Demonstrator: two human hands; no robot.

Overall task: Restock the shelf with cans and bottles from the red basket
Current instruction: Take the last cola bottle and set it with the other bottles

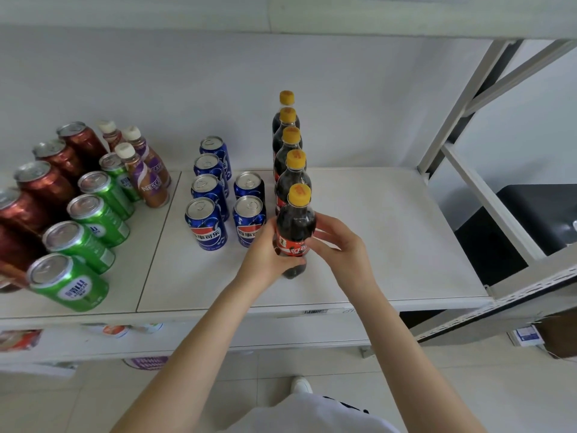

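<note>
Front bottle (pixel 296 223): upright at the near end of the cola row (pixel 288 151), base at the shelf (pixel 390 232) surface.
Left hand (pixel 265 254): fingers curled round its label.
Right hand (pixel 338 245): fingers wrapped round the other side.
Left: blue cans (pixel 207 223) just beside the left hand.
Right: bare shelf out to the frame upright (pixel 449 132).
Near edge: bare strip before the lip.

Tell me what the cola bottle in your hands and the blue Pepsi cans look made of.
Cola bottle: looks like clear glossy plastic, dark drink showing through, yellow cap. Blue Pepsi cans: seemingly aluminium, bare silver tops with pull tabs, glossy printed sides.
</note>
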